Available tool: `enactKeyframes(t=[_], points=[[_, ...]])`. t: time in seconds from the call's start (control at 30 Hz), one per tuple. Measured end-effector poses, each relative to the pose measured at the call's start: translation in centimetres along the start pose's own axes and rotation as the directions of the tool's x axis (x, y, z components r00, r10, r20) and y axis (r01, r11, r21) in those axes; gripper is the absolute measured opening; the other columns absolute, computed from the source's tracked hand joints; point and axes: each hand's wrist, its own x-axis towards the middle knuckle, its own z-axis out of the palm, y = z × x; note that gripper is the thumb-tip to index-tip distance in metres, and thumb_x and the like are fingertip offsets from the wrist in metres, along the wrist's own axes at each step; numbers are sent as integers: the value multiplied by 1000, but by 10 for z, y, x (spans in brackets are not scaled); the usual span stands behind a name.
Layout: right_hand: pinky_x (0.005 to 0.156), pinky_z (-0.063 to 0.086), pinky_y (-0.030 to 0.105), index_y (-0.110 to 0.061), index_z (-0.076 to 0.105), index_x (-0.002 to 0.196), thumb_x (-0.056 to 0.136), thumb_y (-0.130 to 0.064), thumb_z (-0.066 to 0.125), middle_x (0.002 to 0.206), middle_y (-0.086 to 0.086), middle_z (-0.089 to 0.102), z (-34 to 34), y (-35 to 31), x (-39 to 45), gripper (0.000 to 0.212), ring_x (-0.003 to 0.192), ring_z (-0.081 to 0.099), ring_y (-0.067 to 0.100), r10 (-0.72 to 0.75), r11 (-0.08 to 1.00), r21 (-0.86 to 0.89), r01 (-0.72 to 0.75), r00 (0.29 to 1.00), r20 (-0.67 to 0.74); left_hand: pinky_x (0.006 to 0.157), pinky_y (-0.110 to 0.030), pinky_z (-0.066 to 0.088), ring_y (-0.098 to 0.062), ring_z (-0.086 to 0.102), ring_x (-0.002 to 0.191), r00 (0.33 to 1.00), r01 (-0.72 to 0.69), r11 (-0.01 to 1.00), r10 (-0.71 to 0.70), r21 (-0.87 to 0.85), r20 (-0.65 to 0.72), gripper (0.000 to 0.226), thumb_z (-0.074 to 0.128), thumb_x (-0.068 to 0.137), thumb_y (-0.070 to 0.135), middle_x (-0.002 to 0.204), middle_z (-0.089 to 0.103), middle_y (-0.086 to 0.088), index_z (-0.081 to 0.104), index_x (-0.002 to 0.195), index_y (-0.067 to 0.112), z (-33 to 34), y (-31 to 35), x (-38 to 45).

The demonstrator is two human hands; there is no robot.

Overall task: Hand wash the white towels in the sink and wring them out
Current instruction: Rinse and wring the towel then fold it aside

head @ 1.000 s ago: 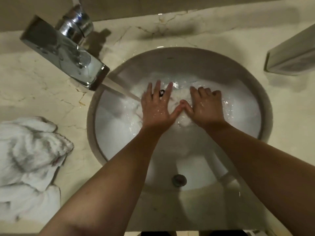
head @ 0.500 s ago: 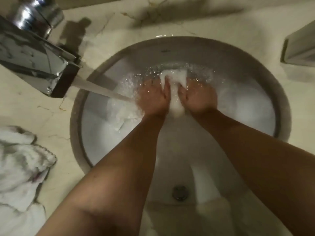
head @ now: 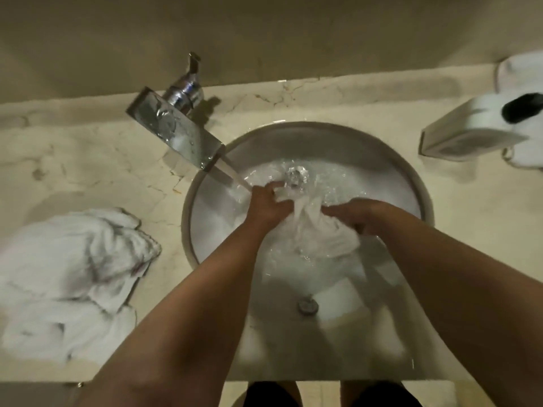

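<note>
A wet white towel (head: pixel 317 239) lies bunched in the water of the round sink (head: pixel 423 198). My left hand (head: pixel 266 205) grips its upper left part, fingers curled into the cloth. My right hand (head: pixel 357 214) grips the cloth on the right side. Between the two hands the towel is pulled into a ridge. Water runs from the chrome tap (head: pixel 176 130) onto the towel just above my left hand.
A heap of white towels (head: pixel 70 277) lies on the marble counter (head: pixel 88 160) left of the sink. A white box (head: pixel 458 133) and a white item with a black patch (head: pixel 523 110) stand at the right. The overflow hole (head: pixel 307 306) shows low in the basin.
My hands went from pressing flat on the towel to gripping it, then moved apart, pulling the cloth between them. The camera has pulled back and shows more counter.
</note>
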Motion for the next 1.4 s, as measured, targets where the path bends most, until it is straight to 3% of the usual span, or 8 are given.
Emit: enactKeyframes(t=[0.23,0.33,0.5,0.67,0.8,0.9,1.03,1.4], points=[[55,36,26,-10,58,86,93,-30,67,73,5,57,33,19,-58,23,61,48,18,-292,956,-61,286,932,-215,52,-10,42,-5,57,63,988,-77,984,53,160,146,47,66,86,5,91,63,-1,61,131,17,-20,-5,-50],[55,35,24,-14,50,90,98,-21,60,75,0,50,49,19,-91,14,64,43,13,-521,846,-65,530,792,-318,59,-18,40,2,53,59,976,-188,974,171,124,133,31,69,91,12,77,61,3,65,121,20,-41,12,-71],[57,36,23,-16,51,94,99,-23,58,73,-3,53,57,0,-143,11,62,45,11,-677,735,-233,637,670,-304,97,-14,34,-8,52,125,904,-387,905,335,174,267,44,69,93,18,139,59,3,61,137,20,-68,54,-97],[59,48,34,-25,51,90,96,-22,62,86,4,56,49,-15,-191,13,69,52,19,-723,691,-309,654,615,-315,82,-27,45,-11,58,89,877,-437,883,375,173,302,12,68,95,24,97,67,1,70,105,19,-92,80,-118],[72,42,31,-16,54,95,95,-17,65,85,-3,55,50,-17,-218,11,78,51,17,-780,623,-349,700,523,-344,103,-32,39,-13,49,127,855,-500,838,437,219,281,25,68,93,32,133,59,4,57,114,26,-97,95,-132],[70,40,18,-15,57,97,96,-18,64,85,-8,58,46,-25,-240,8,79,54,9,-815,576,-365,732,477,-331,87,-22,43,-9,58,110,848,-493,861,444,123,287,33,67,95,27,115,64,6,58,126,25,-95,109,-146],[68,40,21,-17,58,94,95,-20,66,83,-9,60,29,-29,-264,9,76,54,5,-823,568,-436,698,488,-290,68,-29,39,-12,51,74,837,-518,847,473,122,276,11,67,96,27,81,58,6,64,98,17,-105,127,-156],[57,43,28,-18,64,82,85,-42,76,75,-2,64,-15,-54,-328,27,69,59,14,-757,630,-517,579,607,-243,71,-34,42,-23,55,84,809,-576,809,543,120,226,25,64,92,37,92,63,-8,57,92,13,-131,200,-207]])
